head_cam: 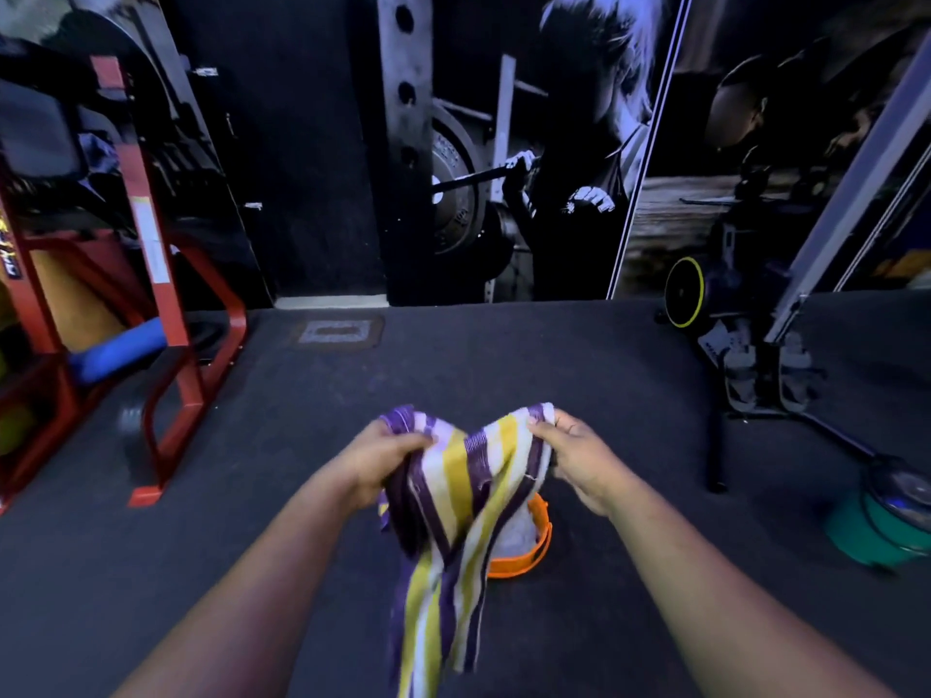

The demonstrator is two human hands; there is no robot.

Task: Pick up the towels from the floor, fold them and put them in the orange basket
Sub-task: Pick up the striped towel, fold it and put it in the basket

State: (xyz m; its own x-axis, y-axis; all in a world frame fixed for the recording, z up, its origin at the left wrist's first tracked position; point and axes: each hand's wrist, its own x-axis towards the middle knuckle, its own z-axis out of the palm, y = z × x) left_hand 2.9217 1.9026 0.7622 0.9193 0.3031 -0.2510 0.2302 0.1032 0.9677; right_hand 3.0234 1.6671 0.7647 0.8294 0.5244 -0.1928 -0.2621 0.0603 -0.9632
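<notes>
While your two forearms reach out over the dark floor (579, 375), you hold a striped towel (453, 501) up in front of you, above the orange basket (541, 534). Your left hand (380, 460) grips one upper corner of the towel, its fingers (413, 444) curled round a bunched fold. Your right hand (579, 463) pinches the other upper corner between thumb and fingers (541, 430). The towel, in purple, yellow and white stripes, sags in a dip between the two hands and hangs down in a long twisted tail toward you, clear of the floor as far as you can see.

Just beyond and below the towel, the basket stands on the floor, mostly hidden by the cloth; only its right rim and wall show, with something pale lying inside.

To the right of the basket, well apart, a green tub (886, 521) sits at the frame's edge. Farther off on that side stands a black machine with a yellow-rimmed wheel (683, 292).

To the left of the basket and farther back, a red metal frame (166, 274) stands on the floor, with a blue roll (121, 345) lying within it. Beyond the basket, at the far edge of the floor, a wall mural (504, 168) shows a lifter at a barbell.
</notes>
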